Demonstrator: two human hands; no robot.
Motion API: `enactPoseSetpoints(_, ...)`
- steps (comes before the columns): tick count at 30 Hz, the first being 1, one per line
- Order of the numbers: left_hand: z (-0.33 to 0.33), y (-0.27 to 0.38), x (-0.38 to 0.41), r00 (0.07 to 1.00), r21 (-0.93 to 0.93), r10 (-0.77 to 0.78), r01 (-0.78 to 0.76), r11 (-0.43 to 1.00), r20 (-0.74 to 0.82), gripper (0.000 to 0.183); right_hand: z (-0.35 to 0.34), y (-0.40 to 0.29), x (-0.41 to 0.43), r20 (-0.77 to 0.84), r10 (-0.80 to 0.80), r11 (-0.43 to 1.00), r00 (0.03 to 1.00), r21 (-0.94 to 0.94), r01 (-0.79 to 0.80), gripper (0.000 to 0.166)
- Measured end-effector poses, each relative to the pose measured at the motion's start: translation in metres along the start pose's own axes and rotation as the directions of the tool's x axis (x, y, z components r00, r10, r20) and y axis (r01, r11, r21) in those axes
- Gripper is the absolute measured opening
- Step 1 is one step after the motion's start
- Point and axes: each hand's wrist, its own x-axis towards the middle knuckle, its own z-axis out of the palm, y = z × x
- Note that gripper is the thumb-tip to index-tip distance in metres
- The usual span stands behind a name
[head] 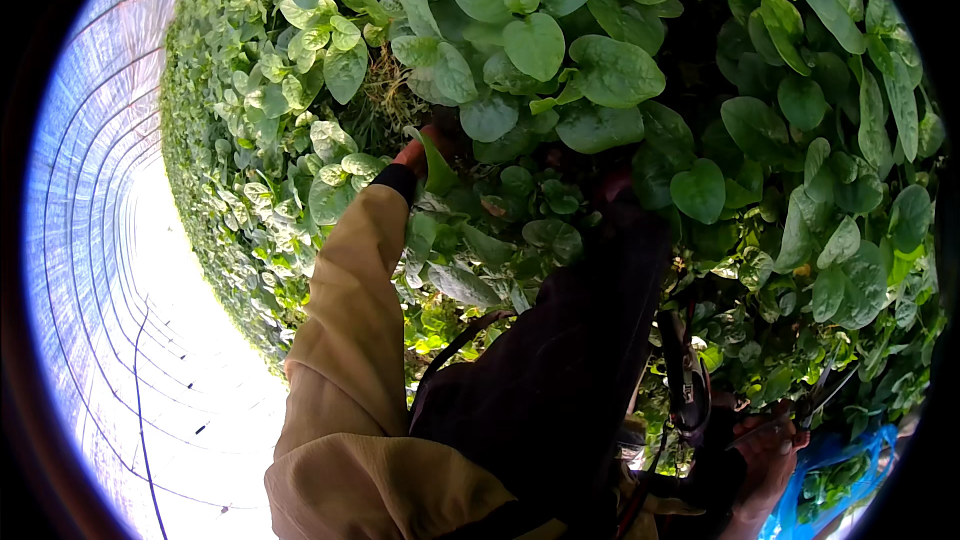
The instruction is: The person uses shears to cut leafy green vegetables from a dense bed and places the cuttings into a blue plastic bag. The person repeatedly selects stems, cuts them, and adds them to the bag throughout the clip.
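My left hand (426,148) comes out of a tan sleeve (352,262) with a dark cuff and reaches in among broad green leaves (534,45). Leaves and shadow hide most of its fingers, so what it holds cannot be made out. At the lower right, my right hand (766,444) is closed around the handles of scissors or shears (825,392). Their blades are spread apart and point up and right, against the foliage. Close below the tool is a blue plastic bag (806,491) with green leaves visible in it.
Dense leafy plants (255,120) fill the ground around me. Dark clothing (555,360) spans the middle, with a strap and buckle (688,390) to its right. The hooped plastic wall (82,165) of a tunnel greenhouse curves along the left.
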Motion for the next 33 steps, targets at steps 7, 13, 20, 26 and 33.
enactPoseSetpoints(7, 0.034, 0.004, -0.003, 0.768, -0.401, -0.517, 0.368, 0.839, -0.377, 0.058, -0.01, 0.004, 0.003, 0.04, 0.016, 1.0, 0.999, -0.017, -0.015, 0.068)
enactPoseSetpoints(13, 0.003, 0.031, -0.013, 0.819, -0.402, -0.415, 0.252, 0.88, -0.395, 0.051, -0.014, 0.01, 0.006, 0.051, 0.016, 1.0, 0.999, -0.017, -0.015, 0.069)
enactPoseSetpoints(20, -0.045, 0.048, -0.016, 0.794, -0.463, -0.408, 0.184, 0.867, -0.45, 0.028, -0.007, 0.002, 0.005, 0.061, 0.019, 0.998, 0.998, -0.055, -0.015, 0.076)
enactPoseSetpoints(26, -0.073, 0.017, -0.023, 0.431, -0.758, -0.709, 0.081, 0.647, -0.559, 0.024, 0.026, -0.002, -0.007, 0.019, -0.161, 0.98, 0.987, -0.114, 0.162, 0.077)
enactPoseSetpoints(33, -0.103, 0.044, -0.045, 0.48, -0.241, -0.615, 0.63, 0.738, -0.626, 0.025, 0.001, 0.001, 0.002, 0.016, 0.024, 0.999, 1.0, -0.023, -0.024, 0.076)
